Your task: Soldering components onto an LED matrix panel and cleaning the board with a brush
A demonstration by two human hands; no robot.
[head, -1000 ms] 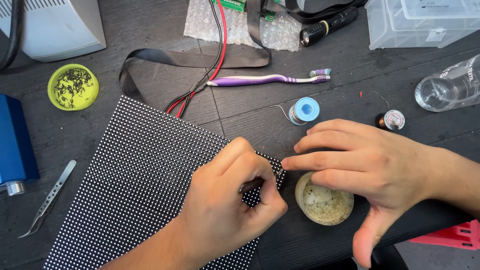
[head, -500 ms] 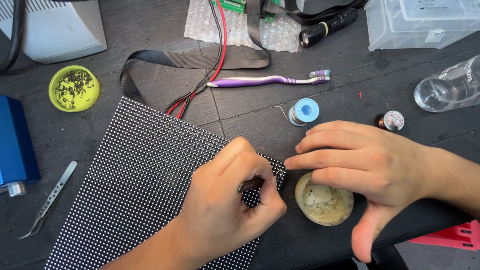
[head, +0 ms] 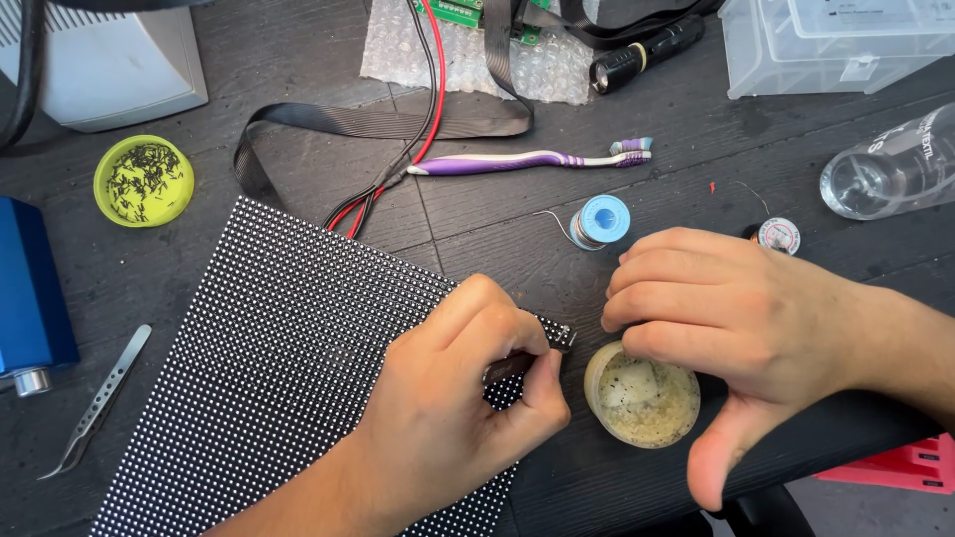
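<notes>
Fingers of the left hand [head: 453, 398] grip a dark tool [head: 509, 366] over the dotted panel [head: 269, 348]; right hand [head: 736, 318] holds nothing.

Bright even light, soft shadows (sharp focus, no blur)

Panel [head: 269, 368] left of jar [head: 642, 396] — spool [head: 600, 220] (toothbrush [head: 527, 160] behind) beyond.

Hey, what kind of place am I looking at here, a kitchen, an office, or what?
Most likely an electronics repair bench: a dotted LED matrix panel lies under the left hand, with a solder spool, metal tweezers and red and black wires nearby on the dark table.
</notes>
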